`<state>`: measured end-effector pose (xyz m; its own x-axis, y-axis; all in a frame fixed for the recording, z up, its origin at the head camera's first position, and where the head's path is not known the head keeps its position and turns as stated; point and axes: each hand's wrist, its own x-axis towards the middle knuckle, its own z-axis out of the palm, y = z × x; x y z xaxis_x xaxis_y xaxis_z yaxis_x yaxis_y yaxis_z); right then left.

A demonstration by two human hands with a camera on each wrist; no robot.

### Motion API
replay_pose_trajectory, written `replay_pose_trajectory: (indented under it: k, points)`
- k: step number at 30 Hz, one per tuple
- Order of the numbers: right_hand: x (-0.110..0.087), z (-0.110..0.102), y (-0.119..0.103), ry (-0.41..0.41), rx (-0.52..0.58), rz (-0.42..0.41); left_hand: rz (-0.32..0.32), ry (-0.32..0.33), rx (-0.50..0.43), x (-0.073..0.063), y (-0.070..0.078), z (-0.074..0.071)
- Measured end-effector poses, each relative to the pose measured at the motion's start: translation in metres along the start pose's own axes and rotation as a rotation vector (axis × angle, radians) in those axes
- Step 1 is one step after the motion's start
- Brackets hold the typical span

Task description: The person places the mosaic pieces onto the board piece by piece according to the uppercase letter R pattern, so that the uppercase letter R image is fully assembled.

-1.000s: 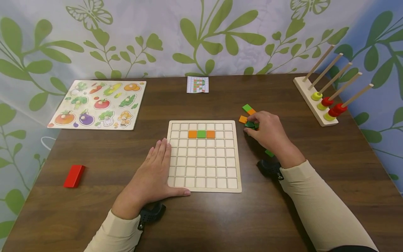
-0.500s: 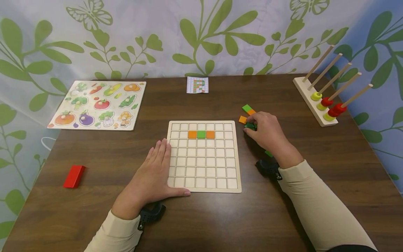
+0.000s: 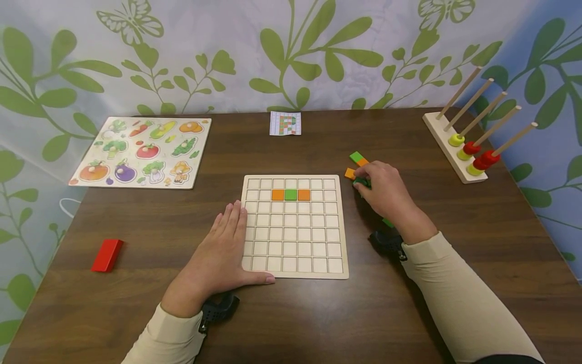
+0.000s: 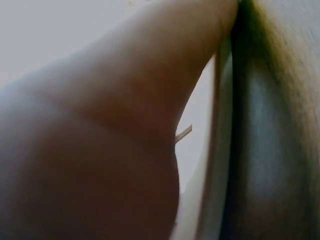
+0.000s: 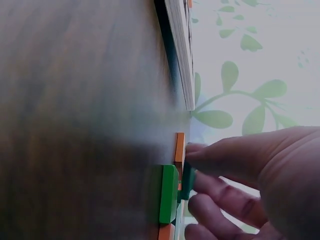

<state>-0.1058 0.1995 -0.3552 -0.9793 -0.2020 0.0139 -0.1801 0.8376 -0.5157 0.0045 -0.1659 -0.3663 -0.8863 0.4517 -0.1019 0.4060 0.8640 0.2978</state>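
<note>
A wooden grid board (image 3: 297, 235) lies flat in the head view, with a green tile (image 3: 290, 194) between two orange tiles (image 3: 278, 194) in its second row. My left hand (image 3: 220, 253) rests on the board's left edge, fingers straight, thumb stretched along the near edge. To the right of the board, my right hand (image 3: 386, 189) pinches a dark green tile (image 5: 188, 180) between thumb and fingers. Below it in the right wrist view lie another green tile (image 5: 169, 194) and an orange tile (image 5: 180, 147). That hand partly hides the small tile pile.
A pattern card (image 3: 285, 123) lies at the back of the table. Back left is a vegetable peg puzzle (image 3: 147, 150), with a red block (image 3: 107, 255) nearer. A bead stacker (image 3: 459, 146) with upright rods stands back right. Loose green and orange tiles (image 3: 358, 158) lie beyond my right hand.
Almost nothing moves. My right fingers shift slightly at the green tiles, and the left hand stays on the board.
</note>
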Motion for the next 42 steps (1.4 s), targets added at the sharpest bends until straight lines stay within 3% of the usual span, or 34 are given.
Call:
replay_pose_trajectory:
  k: [5,11,22,32,42]
  points:
    - [-0.001,0.0,-0.002,0.009,0.017,-0.041,-0.001,-0.002,-0.001,0.0,0.0,0.0]
    - [-0.003,-0.001,-0.005,0.007,0.059,-0.166,0.001,0.004,-0.004,0.0,0.0,0.0]
    - [-0.004,0.006,-0.02,-0.039,0.017,-0.323,0.007,0.01,-0.005,0.0,-0.001,0.001]
    - [-0.002,0.012,-0.033,-0.103,0.019,-0.361,0.003,0.0,-0.004,0.001,-0.001,0.0]
    - [0.001,0.018,-0.041,-0.153,0.007,-0.449,0.003,0.001,-0.002,0.0,-0.001,0.0]
